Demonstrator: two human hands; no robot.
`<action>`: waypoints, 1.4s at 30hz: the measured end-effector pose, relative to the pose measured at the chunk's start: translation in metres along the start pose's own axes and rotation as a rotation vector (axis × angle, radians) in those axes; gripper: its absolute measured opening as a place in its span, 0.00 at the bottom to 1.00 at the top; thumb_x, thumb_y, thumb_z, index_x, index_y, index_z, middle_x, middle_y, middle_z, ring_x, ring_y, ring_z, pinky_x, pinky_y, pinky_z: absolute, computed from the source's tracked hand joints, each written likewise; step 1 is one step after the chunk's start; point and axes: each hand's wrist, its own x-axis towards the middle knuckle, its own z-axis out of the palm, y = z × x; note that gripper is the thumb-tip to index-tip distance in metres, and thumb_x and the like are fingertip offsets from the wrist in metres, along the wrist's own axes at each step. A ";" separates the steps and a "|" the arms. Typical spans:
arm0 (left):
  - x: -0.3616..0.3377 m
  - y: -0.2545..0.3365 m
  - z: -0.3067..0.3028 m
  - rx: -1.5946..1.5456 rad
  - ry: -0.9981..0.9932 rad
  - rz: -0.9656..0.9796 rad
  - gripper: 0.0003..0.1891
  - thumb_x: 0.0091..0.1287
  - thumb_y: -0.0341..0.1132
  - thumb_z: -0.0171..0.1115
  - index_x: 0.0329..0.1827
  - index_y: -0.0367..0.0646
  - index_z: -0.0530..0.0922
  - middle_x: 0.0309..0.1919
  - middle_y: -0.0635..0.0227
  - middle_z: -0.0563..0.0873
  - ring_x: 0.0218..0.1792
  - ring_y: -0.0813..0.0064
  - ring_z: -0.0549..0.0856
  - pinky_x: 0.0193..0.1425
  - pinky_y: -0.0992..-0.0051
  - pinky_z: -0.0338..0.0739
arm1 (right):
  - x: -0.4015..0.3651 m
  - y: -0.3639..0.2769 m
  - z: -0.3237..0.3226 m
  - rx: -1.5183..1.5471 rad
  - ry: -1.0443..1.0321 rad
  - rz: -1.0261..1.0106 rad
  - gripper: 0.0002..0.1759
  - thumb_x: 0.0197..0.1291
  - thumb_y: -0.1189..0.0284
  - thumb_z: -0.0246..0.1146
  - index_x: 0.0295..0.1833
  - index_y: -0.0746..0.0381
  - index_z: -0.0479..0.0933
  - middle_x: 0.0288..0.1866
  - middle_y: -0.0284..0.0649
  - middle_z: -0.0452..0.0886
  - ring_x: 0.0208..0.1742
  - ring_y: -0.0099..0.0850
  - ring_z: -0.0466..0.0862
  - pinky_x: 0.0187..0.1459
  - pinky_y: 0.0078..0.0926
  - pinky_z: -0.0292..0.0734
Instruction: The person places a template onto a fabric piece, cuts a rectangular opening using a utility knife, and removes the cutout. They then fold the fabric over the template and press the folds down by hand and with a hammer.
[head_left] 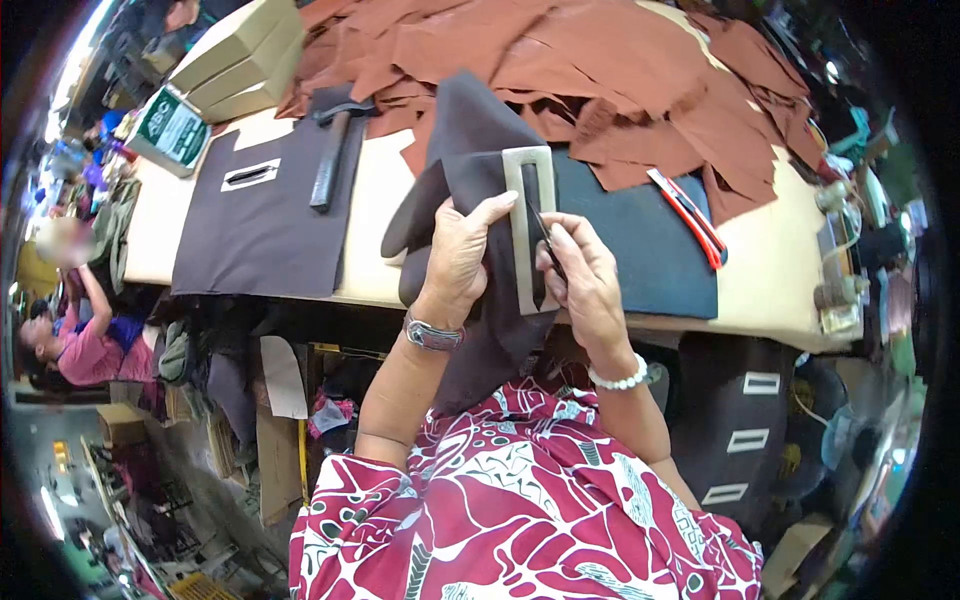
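Observation:
A dark brown leather piece (480, 130) is held up above the table's front edge, with a pale rectangular frame (524, 250) on it around a dark slot. My left hand (462, 245) grips the leather, its thumb resting on the left side of the frame. In my right hand (582, 265) is a thin dark pointed tool (550, 245), pinched between thumb and fingers. The tool's tip is at the slot inside the frame; whether it touches the leather is too small to tell.
Reddish-brown leather scraps (620, 70) cover the table's back. A hammer (330, 160) lies on a flat dark panel (260, 240) at left, near a green-labelled can (172, 130). A red cutter (688, 218) lies on a dark mat (630, 250) at right. Another person (95, 350) is far left.

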 end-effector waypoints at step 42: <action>-0.005 -0.024 0.014 0.092 0.233 0.310 0.05 0.65 0.29 0.63 0.39 0.37 0.79 0.31 0.74 0.83 0.28 0.85 0.80 0.32 0.82 0.76 | -0.012 0.015 0.014 0.162 0.106 0.063 0.10 0.70 0.64 0.52 0.44 0.60 0.64 0.25 0.31 0.72 0.15 0.12 0.63 0.15 0.10 0.55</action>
